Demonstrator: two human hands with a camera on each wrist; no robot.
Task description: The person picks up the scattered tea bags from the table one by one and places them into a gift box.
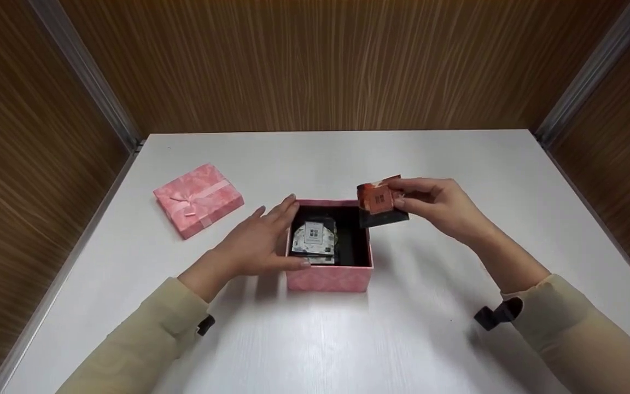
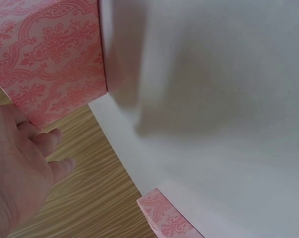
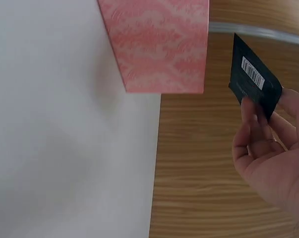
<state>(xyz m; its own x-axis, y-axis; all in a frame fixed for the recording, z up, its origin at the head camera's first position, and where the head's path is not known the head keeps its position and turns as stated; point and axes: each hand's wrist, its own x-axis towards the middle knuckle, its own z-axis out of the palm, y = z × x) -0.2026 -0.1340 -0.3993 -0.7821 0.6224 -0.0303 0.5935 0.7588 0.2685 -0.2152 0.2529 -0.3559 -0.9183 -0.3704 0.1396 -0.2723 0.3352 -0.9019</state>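
Note:
A pink box (image 1: 328, 279) with a dark inside stands uncovered on the table. Flat white packets with a floral print (image 1: 314, 241) lie in its left part. My left hand (image 1: 257, 241) rests along the box's left side, thumb over the front rim and fingers reaching to the back corner. Between thumb and fingers, my right hand (image 1: 446, 210) pinches a flat red-and-black packet (image 1: 379, 200) over the box's back right corner. In the right wrist view the packet's dark back (image 3: 253, 77) carries a white barcode label.
A pink lid with a ribbon bow (image 1: 200, 200) lies on the white table (image 1: 315, 339), left of the box. Wood-grain panels (image 1: 326, 65) enclose the table at the back and sides. A black strap piece (image 1: 498, 313) hangs at the right cuff.

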